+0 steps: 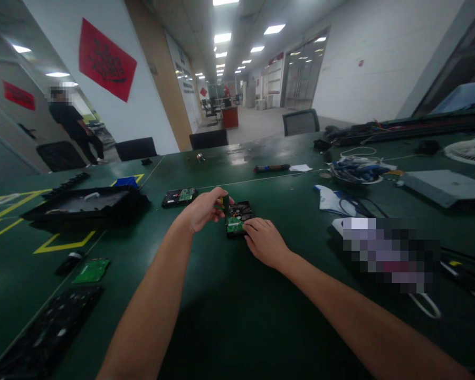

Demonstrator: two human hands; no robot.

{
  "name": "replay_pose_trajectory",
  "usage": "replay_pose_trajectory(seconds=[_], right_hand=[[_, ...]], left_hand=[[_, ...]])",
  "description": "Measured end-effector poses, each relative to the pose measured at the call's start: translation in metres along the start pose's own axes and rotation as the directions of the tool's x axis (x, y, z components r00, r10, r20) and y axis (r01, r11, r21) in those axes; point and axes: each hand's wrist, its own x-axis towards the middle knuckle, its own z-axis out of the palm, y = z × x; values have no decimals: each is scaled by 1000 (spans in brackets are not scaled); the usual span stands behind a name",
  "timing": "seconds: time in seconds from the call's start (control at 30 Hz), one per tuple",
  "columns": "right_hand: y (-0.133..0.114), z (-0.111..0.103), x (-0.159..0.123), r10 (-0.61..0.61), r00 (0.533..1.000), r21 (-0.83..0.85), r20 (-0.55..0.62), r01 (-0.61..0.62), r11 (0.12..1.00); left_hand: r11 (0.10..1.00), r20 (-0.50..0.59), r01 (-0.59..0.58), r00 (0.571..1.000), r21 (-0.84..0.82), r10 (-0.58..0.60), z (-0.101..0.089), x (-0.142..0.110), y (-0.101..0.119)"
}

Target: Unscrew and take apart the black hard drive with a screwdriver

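A black hard drive (242, 211) with a green circuit board (235, 225) lies on the table in front of me. My left hand (208, 207) pinches a short screwdriver (226, 205) with a dark and yellow handle, held upright over the drive's left side. Its tip is too small to make out. At the drive's right front edge, my right hand (266, 241) grips the casing with bent fingers; the thumb is partly hidden. Another hard drive (179, 197), its board facing up, sits left of my left hand.
A black tray (83, 203) and a loose green board (92, 270) lie left, near a dark panel (49, 330). To the right are a blurred-out device (383, 253), a metal box (443, 186) and bundled cables (356, 170). A pen-like tool (272, 168) lies beyond. A person (73, 124) stands far left.
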Motion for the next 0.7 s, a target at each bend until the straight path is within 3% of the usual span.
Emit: replay_pose_trajectory(seconds=[0.2,0.5,0.7], right_hand=[[-1,-2,0,5,1000,9,15,-5,1000],[-1,-3,0,13,1000,12,17,-13,1000],[-1,-3,0,16,1000,23,12,-16,1000]], left_hand=[[994,50,47,998,-101,-43,4,0,2],[994,-56,-21,998,-107,15,5,-1,3],[990,9,24,1000,-142,-22,6,-1,3]])
